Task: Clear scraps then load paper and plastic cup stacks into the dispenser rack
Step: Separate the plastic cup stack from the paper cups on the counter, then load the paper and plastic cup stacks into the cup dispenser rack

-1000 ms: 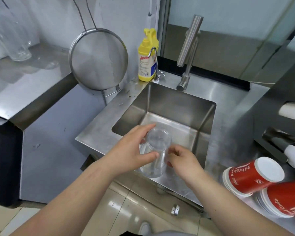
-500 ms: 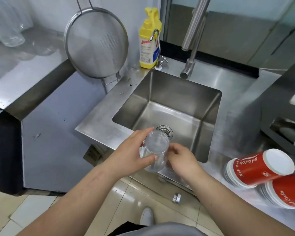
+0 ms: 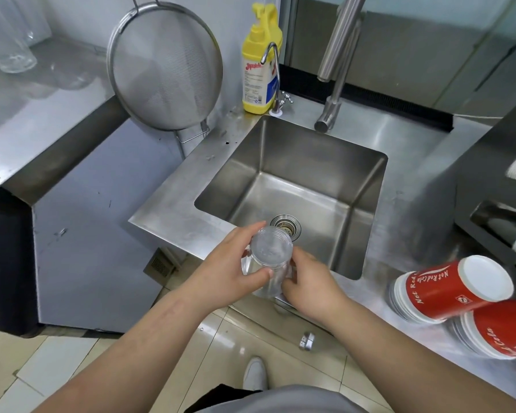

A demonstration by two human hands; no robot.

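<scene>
Gripping the clear plastic cup stack [image 3: 270,260] bottom-up, your left hand [image 3: 230,271] and right hand [image 3: 309,283] curl round it over the sink [image 3: 370,216] edge; red paper cup stacks [image 3: 447,289] lie beside.

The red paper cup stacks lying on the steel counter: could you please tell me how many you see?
2, both right of the sink: one red paper cup stack lying on its side, another nearer, cut by the frame edge. More may lie outside the view.
</scene>
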